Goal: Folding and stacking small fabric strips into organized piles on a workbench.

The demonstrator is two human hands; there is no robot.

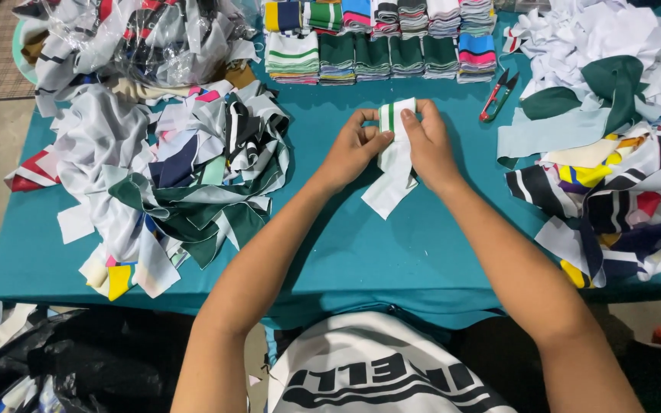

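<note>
Both grips closed on the white knit strip: left hand pinches its left edge, right hand pinches the top right, thumb over the green-striped end. Strip sits at bench centre, upper end folded and lifted, tail draped toward 6 o'clock on the teal cover. Judged light, soft, floppy, a bit stretchy; not fragile. Best held at the folded edges near the stripes, else it unrolls. Look: white ribbed band, two green stripes at the top. Folded stacks at 12, red snips at 1, loose scrap piles at 9 and 3.
</note>
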